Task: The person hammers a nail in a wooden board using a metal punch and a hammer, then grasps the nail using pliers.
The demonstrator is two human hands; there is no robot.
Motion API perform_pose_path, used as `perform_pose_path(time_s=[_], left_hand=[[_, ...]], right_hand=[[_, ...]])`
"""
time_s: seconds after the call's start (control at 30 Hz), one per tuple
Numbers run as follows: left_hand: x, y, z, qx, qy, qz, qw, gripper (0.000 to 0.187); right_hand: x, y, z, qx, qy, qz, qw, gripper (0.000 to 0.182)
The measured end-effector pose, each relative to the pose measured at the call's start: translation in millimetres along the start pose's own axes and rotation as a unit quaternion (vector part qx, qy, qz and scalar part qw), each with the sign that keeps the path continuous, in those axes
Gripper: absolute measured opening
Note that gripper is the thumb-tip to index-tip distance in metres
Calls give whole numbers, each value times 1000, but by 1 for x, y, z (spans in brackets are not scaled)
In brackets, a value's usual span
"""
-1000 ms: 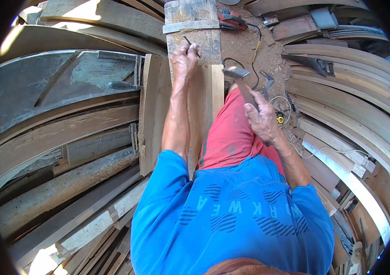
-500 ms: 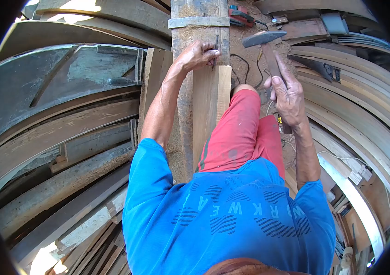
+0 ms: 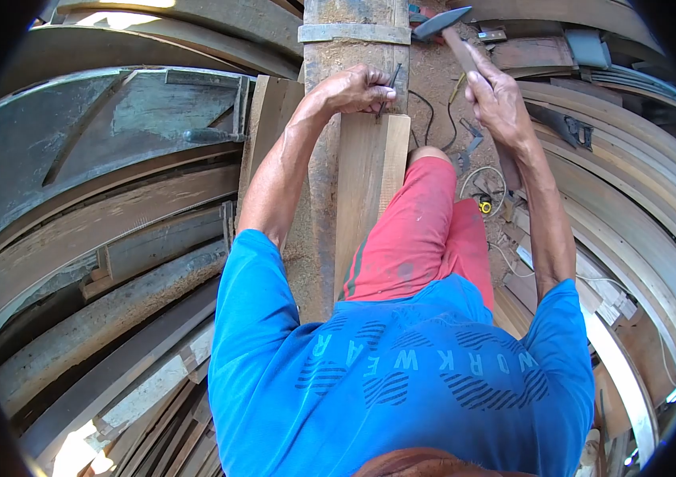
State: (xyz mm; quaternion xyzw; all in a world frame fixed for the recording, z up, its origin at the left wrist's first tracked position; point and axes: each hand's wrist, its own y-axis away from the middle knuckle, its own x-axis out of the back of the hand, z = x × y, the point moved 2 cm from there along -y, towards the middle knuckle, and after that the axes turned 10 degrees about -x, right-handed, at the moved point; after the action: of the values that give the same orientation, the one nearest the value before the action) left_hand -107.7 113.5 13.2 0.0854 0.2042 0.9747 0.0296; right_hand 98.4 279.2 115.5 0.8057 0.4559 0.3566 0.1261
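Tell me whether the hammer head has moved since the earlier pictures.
Yes: the hammer head moved up the picture, from below the wooden strip to about level with it.

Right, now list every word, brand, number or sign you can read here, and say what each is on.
"WORKWEAR": on the front of the blue shirt, upside down in this view.
Too small to read: any marking on the small yellow-and-black item on the ground.
No lettering that I can make out: the hammer and the light wooden board.
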Motion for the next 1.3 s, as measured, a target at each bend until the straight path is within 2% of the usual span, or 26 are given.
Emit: perform_pose_path(time_s=[0.03,0.13,0.17,0.3,0.4,0.47,0.53,0.6,0.67,0.73,0.87,1.0,1.1,1.2,1.3], left_hand=[[0,-2,-3,-3,-6,-5,1000,31],[4,-1,2,-3,-23,-8,1000,31],[3,2,2,1,-25,-6,1000,31],[3,-5,-4,13,-15,-24,1000,30],[6,-5,1,12,-19,-29,999,31],[3,-4,-7,20,-14,-23,999,30],[4,-4,-5,21,-11,-26,999,29],[5,-4,-3,21,-3,-30,999,28],[5,-5,-7,23,11,-33,999,28],[-1,-1,-8,3,25,-11,1000,28],[-1,2,10,2,3,72,997,30],[0,-7,5,72,-20,47,996,38],[3,-11,12,66,-51,21,996,40],[1,-6,13,-48,-113,41,992,34],[-2,17,8,-166,-78,49,982,29]], right_hand=[[-1,-3,0,-13,-24,33,999,52],[11,-11,-8,13,75,-126,989,52],[19,-7,-13,-21,35,-125,991,52],[13,-15,-11,-29,-125,27,991,50],[13,-20,-10,-22,59,-149,987,49],[22,-23,-11,-44,10,-111,993,49],[22,-25,-17,-27,-74,-5,997,49],[14,-22,-26,-30,4,-86,996,49],[13,-22,-27,-22,59,-124,990,50],[18,-23,-22,-4,99,-123,987,50],[18,-12,4,-62,-119,-26,991,53],[-1,13,47,-96,-161,-16,982,57],[-20,40,76,-150,-189,-38,970,59],[-37,67,94,-163,-234,-72,956,59],[-44,90,104,-189,-245,-63,949,60]])
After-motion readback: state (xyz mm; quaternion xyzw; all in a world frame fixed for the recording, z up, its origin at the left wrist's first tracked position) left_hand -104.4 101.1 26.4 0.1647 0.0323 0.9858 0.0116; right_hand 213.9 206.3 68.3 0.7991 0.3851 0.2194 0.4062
